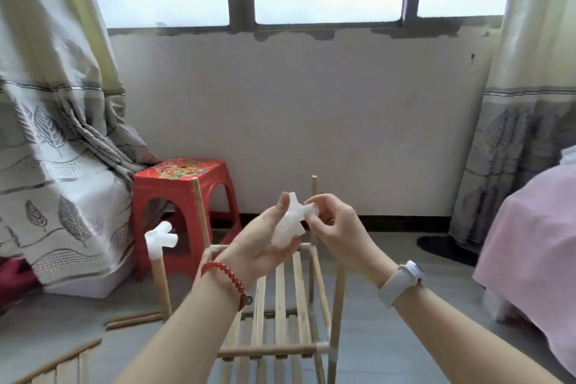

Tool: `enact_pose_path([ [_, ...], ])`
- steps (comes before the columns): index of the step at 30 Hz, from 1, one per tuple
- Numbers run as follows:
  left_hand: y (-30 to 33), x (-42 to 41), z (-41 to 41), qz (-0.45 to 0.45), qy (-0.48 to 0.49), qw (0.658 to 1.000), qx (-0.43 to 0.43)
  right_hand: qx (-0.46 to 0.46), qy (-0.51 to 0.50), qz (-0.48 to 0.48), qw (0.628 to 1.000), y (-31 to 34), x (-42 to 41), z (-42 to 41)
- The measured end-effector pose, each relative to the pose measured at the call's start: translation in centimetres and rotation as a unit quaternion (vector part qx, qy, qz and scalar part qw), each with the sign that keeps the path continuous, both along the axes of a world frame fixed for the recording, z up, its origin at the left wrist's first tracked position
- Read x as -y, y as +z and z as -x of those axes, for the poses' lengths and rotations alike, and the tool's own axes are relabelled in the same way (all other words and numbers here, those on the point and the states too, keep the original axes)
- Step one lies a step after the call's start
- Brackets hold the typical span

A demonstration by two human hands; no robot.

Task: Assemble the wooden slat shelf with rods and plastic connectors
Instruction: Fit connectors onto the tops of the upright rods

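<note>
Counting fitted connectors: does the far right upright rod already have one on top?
No. The far right rod ends bare; the hands hold a loose connector.

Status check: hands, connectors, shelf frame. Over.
Left hand cradles loose plastic connectors; right hand pinches one. Shelf frame part-built, one connector capping the near-left rod. Nothing blocking.

floor [389,315] grey | on it: slat shelf [280,305] (part-built), red stool [184,196], 2 loose rods [134,319]

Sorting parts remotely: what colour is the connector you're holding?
Translucent white connector, clearest in the head view.
</note>
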State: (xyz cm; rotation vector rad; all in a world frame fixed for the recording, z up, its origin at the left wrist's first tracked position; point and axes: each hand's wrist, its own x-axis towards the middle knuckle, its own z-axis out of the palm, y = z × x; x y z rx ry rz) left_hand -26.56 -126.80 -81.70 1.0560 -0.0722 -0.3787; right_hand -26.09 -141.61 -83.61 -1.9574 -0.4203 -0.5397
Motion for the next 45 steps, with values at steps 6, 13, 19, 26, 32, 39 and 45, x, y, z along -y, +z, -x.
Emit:
enact_pose_path([
  [6, -3.6, 2.0, -3.0, -0.008, 0.027, 0.995, -0.1, -0.141, 0.007, -0.203, 0.969, -1.7, 5.7, -1.2],
  [13, -5.8, 4.2, -6.9, -0.142, 0.0, 0.989, -0.051, -0.257, 0.014, -0.295, 0.92, -3.4, 8.7, -3.1],
  [19, -8.6, 7.1, -12.1, -0.187, -0.055, 0.981, -0.021, -0.299, 0.02, -0.294, 0.908, -4.6, 8.8, -6.9],
  [26, -10.4, 7.3, -17.0, -0.215, -0.112, 0.97, -0.006, -0.316, 0.019, -0.207, 0.926, -5.4, 8.2, -10.7],
  [32, -10.4, 6.1, -17.7, -0.221, -0.108, 0.969, 0.019, -0.353, 0.089, -0.124, 0.923, -3.2, 8.7, -9.2],
  [39, -10.6, 3.9, -13.9, -0.219, -0.061, 0.974, -0.01, -0.293, 0.019, -0.058, 0.954, -3.7, 7.3, -5.2],
  [45, -8.4, 2.3, -10.5, -0.229, -0.028, 0.973, -0.006, -0.236, -0.033, -0.087, 0.967, -2.5, 5.7, -2.8],
])
